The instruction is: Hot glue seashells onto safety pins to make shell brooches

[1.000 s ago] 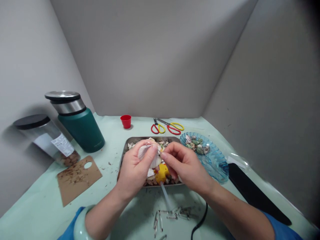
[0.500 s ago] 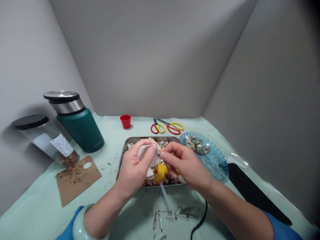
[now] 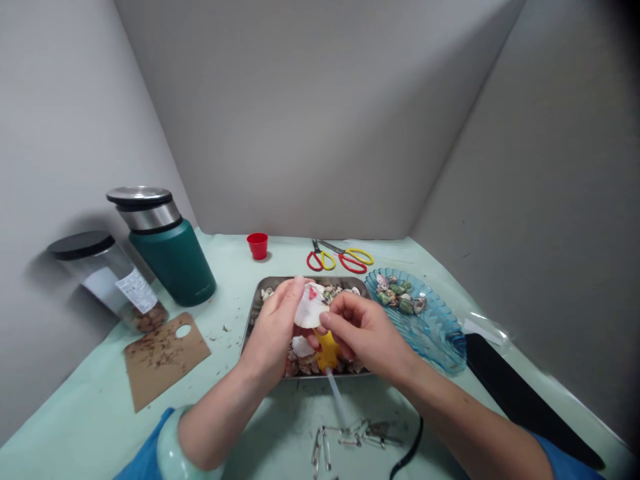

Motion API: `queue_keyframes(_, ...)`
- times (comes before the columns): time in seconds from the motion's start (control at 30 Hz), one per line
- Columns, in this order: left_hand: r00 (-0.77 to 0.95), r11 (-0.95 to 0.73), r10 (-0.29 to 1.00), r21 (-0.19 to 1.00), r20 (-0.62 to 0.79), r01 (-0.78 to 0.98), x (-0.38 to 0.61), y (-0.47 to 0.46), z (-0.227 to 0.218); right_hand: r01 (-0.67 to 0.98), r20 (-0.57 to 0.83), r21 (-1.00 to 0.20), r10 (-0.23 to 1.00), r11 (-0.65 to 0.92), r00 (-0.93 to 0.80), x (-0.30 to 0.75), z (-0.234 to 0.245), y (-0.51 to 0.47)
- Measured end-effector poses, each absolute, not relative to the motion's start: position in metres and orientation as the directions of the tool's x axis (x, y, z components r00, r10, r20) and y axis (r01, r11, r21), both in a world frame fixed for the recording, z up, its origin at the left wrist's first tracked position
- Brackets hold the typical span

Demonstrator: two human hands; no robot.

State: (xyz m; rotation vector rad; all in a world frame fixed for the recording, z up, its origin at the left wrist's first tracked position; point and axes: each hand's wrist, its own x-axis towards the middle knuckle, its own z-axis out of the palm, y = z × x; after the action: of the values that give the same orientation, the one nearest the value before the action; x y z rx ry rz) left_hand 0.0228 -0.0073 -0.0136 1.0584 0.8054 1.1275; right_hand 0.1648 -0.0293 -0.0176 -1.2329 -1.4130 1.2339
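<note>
The shell is clamped in the fingers of the left hand above the tray. The right hand is held with fingertips together at the shell's edge; grip there cannot be confirmed.

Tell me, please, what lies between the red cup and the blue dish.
In the head view, two pairs of scissors with red and yellow handles lie between the cup and the dish.

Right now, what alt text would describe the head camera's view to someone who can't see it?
A person's left hand holds a white shell with a red mark over a metal tray, the right hand at the shell's edge. Behind are a cup and scissors; a flask and jar are on the left, a dish on the right.
</note>
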Motion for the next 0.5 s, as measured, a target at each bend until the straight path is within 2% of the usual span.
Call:
queue_keyframes(0.13,0.313,0.098,0.95,0.945,0.005,-0.312,0.022,-0.0078,-0.0133,0.072,-0.002,-0.997,0.993,0.007,-0.119,0.1651,-0.0123,-0.0299)
queue_keyframes(0.3,0.273,0.068,0.962,0.962,0.007,-0.266,0.0209,-0.0072,-0.0105,0.154,0.055,-0.986,0.997,0.064,-0.058,0.1692,-0.0137,-0.0296)
queue_keyframes(0.4,0.272,0.019,0.961,0.97,0.049,-0.243,0.021,-0.0082,-0.0077,0.283,0.215,-0.934,0.976,0.217,-0.038,0.1715,-0.0174,-0.0307)
queue_keyframes(0.5,0.272,-0.049,0.956,0.971,0.114,-0.234,0.0211,-0.0102,-0.0061,0.466,0.478,-0.766,0.877,0.443,-0.049,0.1736,-0.0191,-0.033)
